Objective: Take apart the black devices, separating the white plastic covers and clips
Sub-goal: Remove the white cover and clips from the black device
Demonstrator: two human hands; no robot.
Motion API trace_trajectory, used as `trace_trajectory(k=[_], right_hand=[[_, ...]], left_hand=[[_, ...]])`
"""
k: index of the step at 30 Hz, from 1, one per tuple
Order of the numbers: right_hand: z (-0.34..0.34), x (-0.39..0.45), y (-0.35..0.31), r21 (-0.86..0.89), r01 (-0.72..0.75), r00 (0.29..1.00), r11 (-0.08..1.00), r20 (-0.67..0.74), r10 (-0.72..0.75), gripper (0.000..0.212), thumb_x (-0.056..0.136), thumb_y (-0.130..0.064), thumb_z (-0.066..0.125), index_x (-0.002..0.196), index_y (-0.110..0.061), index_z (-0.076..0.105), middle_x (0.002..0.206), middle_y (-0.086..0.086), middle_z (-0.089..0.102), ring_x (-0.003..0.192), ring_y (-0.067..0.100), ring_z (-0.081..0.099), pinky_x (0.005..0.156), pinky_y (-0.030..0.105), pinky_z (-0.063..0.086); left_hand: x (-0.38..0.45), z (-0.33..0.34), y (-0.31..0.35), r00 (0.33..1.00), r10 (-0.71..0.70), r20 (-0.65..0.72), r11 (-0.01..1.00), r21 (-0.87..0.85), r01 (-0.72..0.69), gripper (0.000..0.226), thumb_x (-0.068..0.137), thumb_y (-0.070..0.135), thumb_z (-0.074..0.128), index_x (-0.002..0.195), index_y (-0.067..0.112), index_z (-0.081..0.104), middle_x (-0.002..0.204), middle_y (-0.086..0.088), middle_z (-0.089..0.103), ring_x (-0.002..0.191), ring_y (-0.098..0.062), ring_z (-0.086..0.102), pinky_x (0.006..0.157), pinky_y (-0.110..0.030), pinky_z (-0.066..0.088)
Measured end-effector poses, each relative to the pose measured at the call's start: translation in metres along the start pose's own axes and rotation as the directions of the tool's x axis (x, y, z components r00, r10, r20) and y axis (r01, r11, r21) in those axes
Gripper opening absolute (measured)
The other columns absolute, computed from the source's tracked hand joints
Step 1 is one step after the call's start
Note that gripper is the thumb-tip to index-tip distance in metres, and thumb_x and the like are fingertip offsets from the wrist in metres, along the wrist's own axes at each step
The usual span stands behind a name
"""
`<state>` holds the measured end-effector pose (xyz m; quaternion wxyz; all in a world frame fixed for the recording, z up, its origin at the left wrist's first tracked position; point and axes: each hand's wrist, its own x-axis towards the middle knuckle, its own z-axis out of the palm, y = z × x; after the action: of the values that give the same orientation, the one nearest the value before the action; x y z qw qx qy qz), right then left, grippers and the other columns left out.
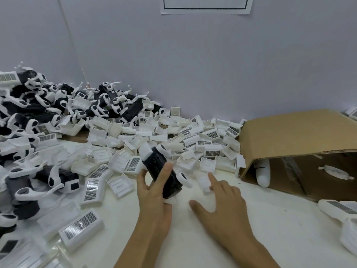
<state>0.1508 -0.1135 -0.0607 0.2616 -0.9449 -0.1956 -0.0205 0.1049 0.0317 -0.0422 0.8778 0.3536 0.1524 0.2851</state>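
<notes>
The left hand (154, 192) grips a black device (164, 171), thumb on its top face, fingers curled beneath, the body slanting away past the fingertips. The right hand (222, 202) hovers spread and relaxed, its forefinger touching a blurred white cover (203, 180) just right of the device. The device is dark and ribbed, with a white cap at its far end and white clips (184, 178) on its right side.

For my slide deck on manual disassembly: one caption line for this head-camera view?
Left hand grips a black device while the open right hand reaches toward a white cover.
</notes>
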Motion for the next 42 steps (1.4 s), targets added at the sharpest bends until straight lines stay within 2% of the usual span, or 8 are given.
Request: trace_trajectory(k=[7,10,14,23,26,28,33,42], right_hand=[[-0.002,-0.001,0.001,0.436,0.053,0.954,0.899,-0.288,0.084,0.015,0.085,-0.047,0.071,0.079,-0.033,0.068,0.082,-0.01,0.058,0.082,0.014,0.056,0.067,0.021,0.041],[-0.015,-0.001,-0.001,0.896,0.07,0.962,0.439,-0.177,0.208,0.028,0.076,-0.047,0.073,0.094,-0.026,0.07,0.082,-0.002,0.075,0.071,0.016,0.072,0.056,0.021,0.055],[-0.02,0.0,-0.001,0.988,0.033,0.993,0.151,-0.049,0.103,0.038,0.076,-0.034,0.072,0.108,-0.015,0.071,0.088,0.013,0.076,0.062,0.025,0.069,0.051,0.024,0.051],[-0.012,-0.002,-0.007,0.946,-0.087,0.995,0.313,0.067,0.073,0.036,0.079,-0.053,0.062,0.111,-0.043,0.075,0.111,0.007,0.071,0.085,0.021,0.064,0.066,0.028,0.048],[-0.01,-0.002,-0.007,0.939,-0.031,0.997,0.343,0.006,0.074,0.032,0.086,-0.045,0.058,0.113,-0.041,0.074,0.117,-0.002,0.072,0.106,0.012,0.069,0.084,0.026,0.055],[-0.009,-0.003,-0.007,0.904,0.032,0.995,0.427,-0.07,0.072,0.027,0.087,-0.047,0.058,0.11,-0.048,0.071,0.116,-0.01,0.071,0.106,0.001,0.065,0.089,0.027,0.051],[-0.008,-0.006,-0.01,0.771,0.157,0.98,0.618,-0.197,-0.004,0.038,0.072,-0.07,0.073,0.106,-0.053,0.07,0.107,-0.015,0.06,0.104,0.006,0.059,0.08,0.028,0.049],[-0.008,-0.006,0.0,0.819,0.29,0.92,0.495,-0.381,0.091,0.052,0.078,-0.017,0.084,0.123,-0.039,0.068,0.122,-0.014,0.07,0.114,0.007,0.065,0.087,0.029,0.056]], left_hand=[[0.001,-0.001,0.003,0.997,0.076,-0.015,0.991,0.115,-0.074,0.053,0.098,0.006,0.053,0.146,0.029,0.048,0.116,-0.004,0.075,0.104,-0.037,0.071,0.088,-0.056,0.056],[-0.002,-0.001,-0.004,0.957,0.274,0.094,0.88,0.376,-0.289,0.072,0.1,0.009,0.058,0.151,0.05,0.026,0.099,0.039,0.069,0.101,0.004,0.068,0.082,-0.036,0.061],[-0.007,-0.002,-0.014,0.927,0.246,0.285,0.814,0.458,-0.357,0.079,0.1,0.01,0.06,0.146,0.06,0.02,0.105,0.017,0.076,0.1,-0.004,0.072,0.075,-0.014,0.055],[-0.015,0.003,-0.023,0.857,0.165,0.489,0.762,0.488,-0.426,0.066,0.093,0.027,0.052,0.136,0.074,0.032,0.125,0.015,0.07,0.07,0.01,0.057,0.062,-0.007,0.044],[-0.015,0.002,-0.025,0.838,0.16,0.521,0.753,0.484,-0.445,0.067,0.094,0.027,0.054,0.139,0.071,0.029,0.128,0.018,0.068,0.088,0.01,0.064,0.067,-0.032,0.054],[-0.016,0.002,-0.026,0.831,0.176,0.528,0.739,0.487,-0.466,0.068,0.094,0.029,0.056,0.141,0.069,0.028,0.128,0.02,0.068,0.11,0.001,0.066,0.091,-0.015,0.052],[-0.017,0.001,-0.021,0.836,0.207,0.509,0.71,0.51,-0.486,0.066,0.093,0.03,0.057,0.138,0.072,0.031,0.103,0.014,0.075,0.094,-0.004,0.071,0.077,-0.017,0.056],[-0.01,-0.003,-0.021,0.863,0.292,0.412,0.685,0.54,-0.49,0.055,0.098,0.039,0.052,0.133,0.076,0.031,0.125,0.003,0.07,0.104,-0.005,0.068,0.085,-0.015,0.052]])
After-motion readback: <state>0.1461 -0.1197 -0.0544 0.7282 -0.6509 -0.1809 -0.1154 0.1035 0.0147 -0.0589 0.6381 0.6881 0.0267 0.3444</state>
